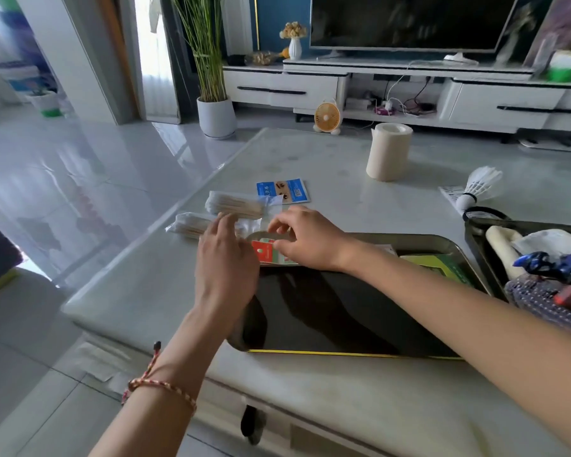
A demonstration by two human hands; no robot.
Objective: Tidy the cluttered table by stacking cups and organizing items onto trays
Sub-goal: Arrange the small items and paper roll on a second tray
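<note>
pale table (pixel 310 390): right hand (pixel 310 240) pinches red packet (pixel 261 253), left hand (pixel 225 262) flat.

Beyond the table we see a dark television (pixel 409 21) on a long white cabinet (pixel 284 87), with a white vase (pixel 294 47) of pale flowers beside it. On the glossy floor (pixel 80 166) stand a tall grassy plant's white pot (pixel 216 117) and a small orange fan (pixel 326 118), and cables (pixel 399 103) are tangled under the cabinet.

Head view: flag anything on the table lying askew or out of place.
A shuttlecock lies tipped on its side near the right edge. Two cotton swab packs and a blue card sit loose, at angles, beyond the tray. The right hand pinches an orange packet at the tray's corner.
</note>
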